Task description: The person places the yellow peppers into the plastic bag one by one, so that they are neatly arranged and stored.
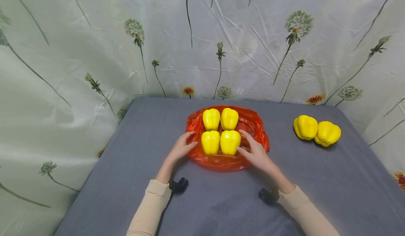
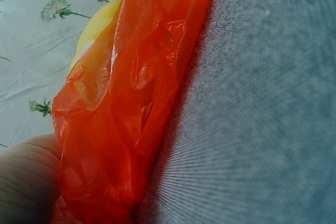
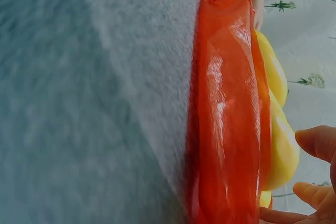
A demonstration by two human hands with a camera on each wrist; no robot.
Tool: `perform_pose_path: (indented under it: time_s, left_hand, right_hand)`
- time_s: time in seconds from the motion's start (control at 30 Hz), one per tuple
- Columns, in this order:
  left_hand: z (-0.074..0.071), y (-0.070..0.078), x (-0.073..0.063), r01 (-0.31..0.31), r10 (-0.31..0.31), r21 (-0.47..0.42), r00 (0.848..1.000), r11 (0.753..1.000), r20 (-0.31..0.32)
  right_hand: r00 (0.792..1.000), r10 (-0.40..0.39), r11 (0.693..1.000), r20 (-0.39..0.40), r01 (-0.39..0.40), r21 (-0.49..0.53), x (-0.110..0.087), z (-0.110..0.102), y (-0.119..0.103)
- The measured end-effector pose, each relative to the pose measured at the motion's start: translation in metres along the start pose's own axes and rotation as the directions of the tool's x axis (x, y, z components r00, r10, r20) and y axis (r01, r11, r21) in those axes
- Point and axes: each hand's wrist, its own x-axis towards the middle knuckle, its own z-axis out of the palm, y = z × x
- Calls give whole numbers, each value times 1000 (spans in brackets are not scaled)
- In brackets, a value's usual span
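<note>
A crumpled red plastic bag (image 1: pixel 221 164) lies on the table with its mouth spread wide. Several yellow bell peppers (image 1: pixel 230 143) stand inside it in two rows. My left hand (image 1: pixel 182 146) is at the bag's left rim, thumb and fingers apart; in the left wrist view its thumb (image 2: pixel 29 174) lies against or just beside the red plastic. Over the bag's right side, my right hand (image 1: pixel 256 153) has its fingers spread around the near right pepper. In the right wrist view a fingertip (image 3: pixel 310 139) is very close to that pepper (image 3: pixel 282 150); contact is unclear.
Two more yellow bell peppers (image 1: pixel 316 130) lie side by side to the right of the bag. A grey cloth (image 1: pixel 133 158) covers the table. Behind it hangs a pale curtain (image 1: pixel 240 53) with a dandelion print. Black straps with mounts (image 1: pixel 179 185) sit at both wrists.
</note>
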Motion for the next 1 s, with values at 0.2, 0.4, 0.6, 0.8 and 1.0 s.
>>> perform_pose_path:
  time_s: [0.2, 0.4, 0.6, 0.8, 1.0]
  left_hand:
    - [0, -1, 1, -1, 1, 5, 1000, 1000, 1]
    - [1, -3, 2, -3, 3, 7, 1000, 1000, 0]
    - [-1, -1, 0, -1, 1, 8, 1000, 1000, 1]
    - [-2, -1, 0, -2, 2, 16, 1000, 1000, -1]
    - [0, -2, 0, -13, 13, 18, 1000, 1000, -2]
  right_hand:
    - [999, -25, 999, -36, 26, 34, -4, -11, 2]
    - [995, -44, 998, -90, 47, 40, -8, -22, 4]
    - [984, -64, 998, -163, 66, 7, -11, -33, 8]
    - [966, -86, 996, -244, 91, 8, -15, -46, 14]
    - [962, -32, 999, -272, 32, -4, -19, -59, 19]
